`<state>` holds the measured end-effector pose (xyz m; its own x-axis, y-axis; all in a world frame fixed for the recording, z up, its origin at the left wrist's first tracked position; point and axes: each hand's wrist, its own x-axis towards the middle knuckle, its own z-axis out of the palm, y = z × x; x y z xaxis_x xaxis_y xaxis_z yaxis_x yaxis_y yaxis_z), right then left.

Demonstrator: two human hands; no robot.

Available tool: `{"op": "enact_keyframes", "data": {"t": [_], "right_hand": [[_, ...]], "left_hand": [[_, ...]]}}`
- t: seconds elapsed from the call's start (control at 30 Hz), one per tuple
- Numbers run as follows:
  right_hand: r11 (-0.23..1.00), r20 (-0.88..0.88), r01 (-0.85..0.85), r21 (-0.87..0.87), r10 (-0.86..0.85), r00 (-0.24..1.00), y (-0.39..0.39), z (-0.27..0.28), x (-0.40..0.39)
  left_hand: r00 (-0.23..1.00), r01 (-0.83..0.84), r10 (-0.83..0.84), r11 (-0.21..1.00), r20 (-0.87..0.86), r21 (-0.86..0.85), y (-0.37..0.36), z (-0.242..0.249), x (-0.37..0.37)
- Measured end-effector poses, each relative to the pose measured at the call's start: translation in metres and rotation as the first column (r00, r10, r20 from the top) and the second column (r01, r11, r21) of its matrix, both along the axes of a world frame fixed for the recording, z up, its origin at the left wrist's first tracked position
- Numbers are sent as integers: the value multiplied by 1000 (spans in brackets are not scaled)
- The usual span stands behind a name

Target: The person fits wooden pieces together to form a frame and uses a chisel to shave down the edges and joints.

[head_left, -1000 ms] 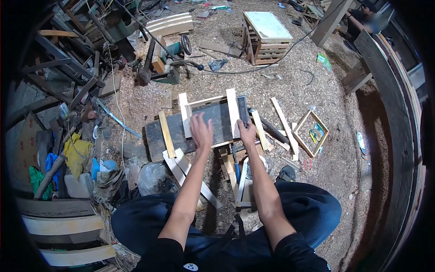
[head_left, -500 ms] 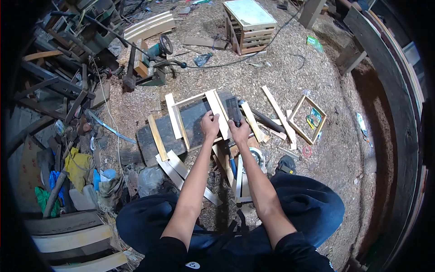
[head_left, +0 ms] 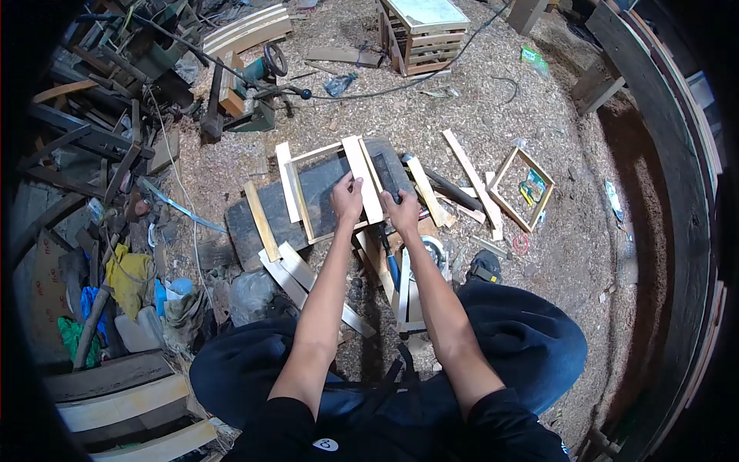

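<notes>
A pale wooden frame (head_left: 304, 158) lies on a dark plank (head_left: 254, 223) on the sawdust floor in front of me. My left hand (head_left: 346, 200) grips the frame's near right part, at a wide pale slat (head_left: 362, 181) lying across it. My right hand (head_left: 402, 214) is just right of that slat, closed around a dark tool (head_left: 392, 177) that rests on the plank. Both forearms reach out from my lap.
Loose slats (head_left: 296, 277) lie below the plank and more (head_left: 469, 181) to its right. A small square frame (head_left: 522, 189) sits at the right. A slatted crate (head_left: 423, 27) stands at the back, machinery and scrap wood (head_left: 231, 85) at the left.
My left hand moved from the middle of the plank to the frame's right slat and gripped it. My right hand with the dark tool stayed beside it. The view shifted.
</notes>
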<state>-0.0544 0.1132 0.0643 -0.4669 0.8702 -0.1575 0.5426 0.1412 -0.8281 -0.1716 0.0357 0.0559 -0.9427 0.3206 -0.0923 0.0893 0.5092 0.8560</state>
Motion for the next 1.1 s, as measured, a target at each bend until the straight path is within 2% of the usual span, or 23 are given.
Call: {"op": "enact_keyframes", "data": {"t": [0.17,0.27,0.33,0.47,0.53,0.63,0.73,0.97,1.03,1.1], "right_hand": [[999,-18,21,-50,-22,1000,4,-5,0],[990,-73,-58,-131,49,996,8,-5,0],[998,-114,-36,-60,29,993,7,-10,0],[991,-111,-47,-127,33,993,9,-11,0],[999,-79,-24,-37,20,997,9,-12,0],[990,-79,-56,-128,46,996,11,-13,0],[997,-61,-39,-67,34,998,11,-19,-1],[993,-79,-62,-105,53,995,12,-24,-2],[999,-56,-31,-18,30,998,11,-28,-3],[997,-73,-39,-62,34,997,12,-32,-3]], "left_hand": [[999,41,-41,999,31,-23,0,1,-3],[998,39,-38,999,53,-22,4,10,1],[999,21,-20,999,40,-31,7,10,4],[1000,9,-10,1000,-6,-29,9,10,7],[1000,18,-18,999,-10,-34,10,10,6],[1000,15,-15,999,-5,-39,9,6,5],[1000,14,-14,999,9,-33,9,5,4],[1000,17,-16,997,24,-73,10,9,4],[1000,13,-12,997,15,-76,9,11,6],[1000,7,-6,997,4,-82,8,12,5]]}}
